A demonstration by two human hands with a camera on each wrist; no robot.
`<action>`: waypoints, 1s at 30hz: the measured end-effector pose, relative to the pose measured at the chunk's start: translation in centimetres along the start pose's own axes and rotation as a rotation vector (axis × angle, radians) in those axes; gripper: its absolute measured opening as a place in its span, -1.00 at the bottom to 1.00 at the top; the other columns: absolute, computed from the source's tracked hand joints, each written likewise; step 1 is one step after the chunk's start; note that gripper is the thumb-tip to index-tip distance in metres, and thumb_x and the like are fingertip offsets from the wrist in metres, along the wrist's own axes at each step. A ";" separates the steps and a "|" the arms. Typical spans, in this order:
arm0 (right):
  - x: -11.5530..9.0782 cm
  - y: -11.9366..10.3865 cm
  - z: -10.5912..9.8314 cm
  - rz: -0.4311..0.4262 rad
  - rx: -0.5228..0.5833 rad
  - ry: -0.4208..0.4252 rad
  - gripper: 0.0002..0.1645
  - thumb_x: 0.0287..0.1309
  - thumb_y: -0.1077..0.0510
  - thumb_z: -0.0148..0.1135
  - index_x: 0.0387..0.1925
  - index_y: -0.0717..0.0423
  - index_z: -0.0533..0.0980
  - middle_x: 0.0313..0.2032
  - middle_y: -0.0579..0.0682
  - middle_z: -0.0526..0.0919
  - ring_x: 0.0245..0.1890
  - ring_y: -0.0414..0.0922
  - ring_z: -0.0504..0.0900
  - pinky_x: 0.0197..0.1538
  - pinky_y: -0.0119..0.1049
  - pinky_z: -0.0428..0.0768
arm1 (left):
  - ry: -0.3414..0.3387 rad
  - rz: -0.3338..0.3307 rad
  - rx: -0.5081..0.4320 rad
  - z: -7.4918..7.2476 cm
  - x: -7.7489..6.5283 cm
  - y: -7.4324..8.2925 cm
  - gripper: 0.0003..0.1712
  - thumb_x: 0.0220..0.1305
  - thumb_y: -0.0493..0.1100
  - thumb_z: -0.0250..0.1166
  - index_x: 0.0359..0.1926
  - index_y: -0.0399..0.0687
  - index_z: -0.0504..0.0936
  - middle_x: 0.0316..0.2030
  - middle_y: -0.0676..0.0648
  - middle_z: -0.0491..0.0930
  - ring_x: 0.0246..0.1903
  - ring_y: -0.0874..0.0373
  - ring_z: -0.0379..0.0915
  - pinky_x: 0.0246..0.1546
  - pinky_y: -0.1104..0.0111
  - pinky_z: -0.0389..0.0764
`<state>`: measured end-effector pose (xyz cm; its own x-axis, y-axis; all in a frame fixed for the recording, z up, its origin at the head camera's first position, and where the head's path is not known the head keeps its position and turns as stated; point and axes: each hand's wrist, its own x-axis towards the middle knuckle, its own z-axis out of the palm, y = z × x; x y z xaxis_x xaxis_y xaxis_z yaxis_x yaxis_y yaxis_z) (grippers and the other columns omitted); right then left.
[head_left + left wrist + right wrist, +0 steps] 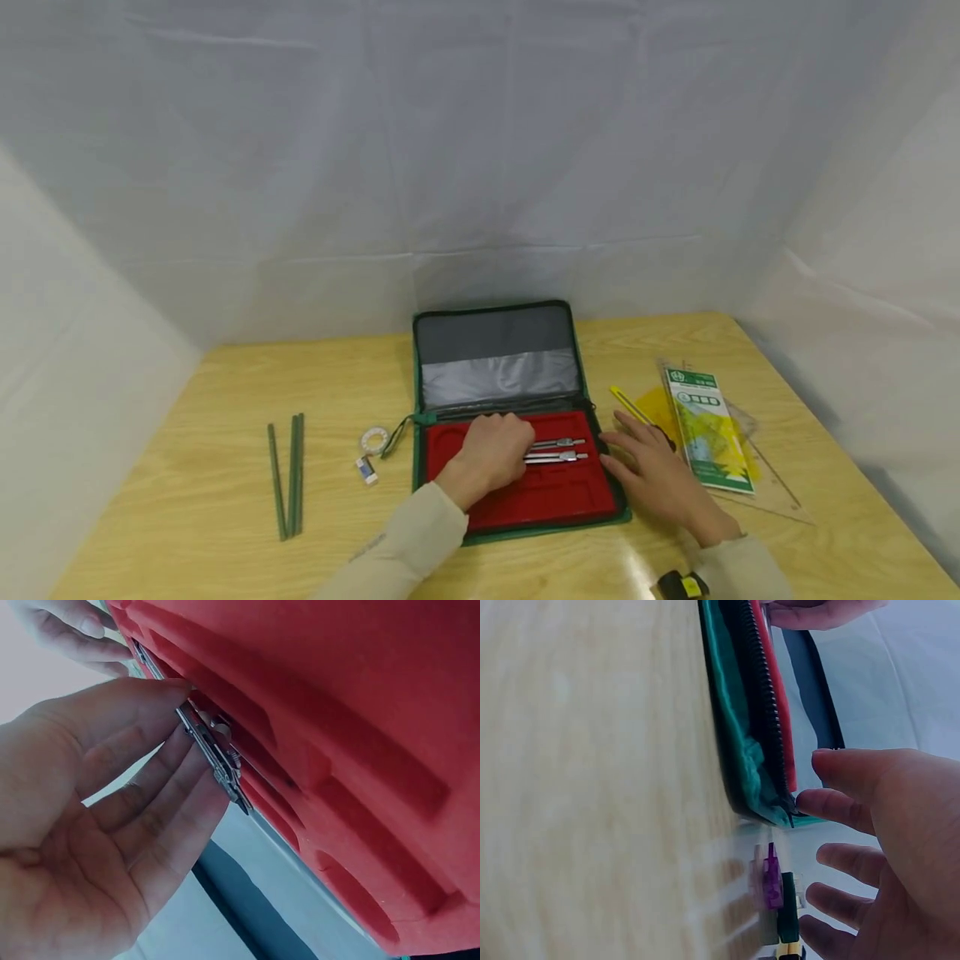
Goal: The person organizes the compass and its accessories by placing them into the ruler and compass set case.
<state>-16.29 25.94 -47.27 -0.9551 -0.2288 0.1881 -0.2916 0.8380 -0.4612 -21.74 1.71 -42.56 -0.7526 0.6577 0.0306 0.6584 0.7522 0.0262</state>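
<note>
A green zip case (497, 379) lies unfolded, its red moulded tray (555, 498) facing up. Over the tray, my left hand (497, 448) pinches a metal drawing compass (214, 754) between thumb and fingers; in the left wrist view the compass lies along the tray's recesses. Two slim metal legs (557, 457) stick out to the right of this hand. My right hand (654, 468) has its fingers spread at the case's right edge, fingertips right by the zipper (769, 697), holding nothing.
Left of the case lie several green pencils (294, 475), a white ring (374, 440) and an eraser (367, 470). To the right are a yellow cutter (628, 403), a green-and-yellow packet (711, 429) and clear set squares (776, 492). A black-and-yellow object (681, 586) sits at the front.
</note>
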 end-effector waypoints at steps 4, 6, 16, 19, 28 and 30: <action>0.0 -0.2 0.0 0.007 0.007 -0.004 -0.56 0.32 -0.01 0.14 0.11 0.15 0.53 0.34 0.25 0.22 0.27 0.29 0.18 0.15 0.26 0.26 | 0.045 0.025 0.015 0.0 -0.2 0.1 -0.65 0.09 -0.29 0.32 -0.75 0.08 0.47 -0.67 0.06 0.51 -0.63 0.10 0.48 -0.67 0.27 0.46; 0.0 -0.2 0.0 0.009 0.008 -0.002 -0.55 0.32 -0.02 0.13 0.10 0.15 0.54 0.33 0.25 0.23 0.27 0.29 0.18 0.15 0.26 0.26 | 0.065 0.030 0.026 0.0 -0.3 0.1 -0.67 0.09 -0.28 0.33 -0.72 0.08 0.51 -0.63 0.05 0.54 -0.60 0.08 0.50 -0.66 0.26 0.48; 0.2 -0.3 0.0 -0.039 0.010 0.002 -0.55 0.33 -0.03 0.13 0.11 0.14 0.53 0.34 0.25 0.21 0.27 0.29 0.20 0.14 0.26 0.27 | 0.059 0.027 -0.019 0.1 -0.9 0.0 -0.78 0.08 -0.27 0.38 -0.62 0.09 0.61 -0.52 0.05 0.56 -0.46 0.12 0.54 -0.56 0.26 0.54; 0.3 -0.4 0.1 -0.070 0.009 -0.001 -0.56 0.31 0.00 0.16 0.11 0.15 0.53 0.33 0.27 0.22 0.29 0.26 0.20 0.16 0.23 0.28 | 0.046 0.018 -0.068 0.2 -1.2 -0.2 -0.84 0.08 -0.24 0.40 -0.55 0.09 0.65 -0.46 0.05 0.57 -0.42 0.13 0.55 -0.53 0.26 0.55; 0.3 -1.4 0.4 -0.177 0.012 -0.047 -0.63 0.33 0.04 0.13 0.09 0.07 0.55 0.23 0.10 0.38 0.21 0.07 0.33 0.15 0.05 0.39 | 0.161 0.043 -0.082 0.6 -3.7 -1.8 -0.91 0.03 -0.24 0.40 -0.50 0.05 0.68 -0.50 0.06 0.50 -0.45 0.13 0.51 -0.56 0.31 0.52; 0.3 -1.9 0.4 -0.211 0.001 -0.059 -0.66 0.35 0.03 0.11 0.07 0.04 0.56 0.15 0.01 0.43 0.15 -0.01 0.38 0.11 -0.01 0.43 | 0.164 0.058 -0.067 0.5 -4.3 -2.0 -0.93 0.05 -0.25 0.39 -0.47 0.03 0.70 -0.47 0.05 0.51 -0.41 0.13 0.50 -0.52 0.32 0.53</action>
<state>-16.08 24.10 -46.64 -0.8742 -0.4277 0.2297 -0.4855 0.7678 -0.4181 -19.83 -2.62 -43.28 -0.7057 0.6808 0.1963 0.7040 0.7049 0.0861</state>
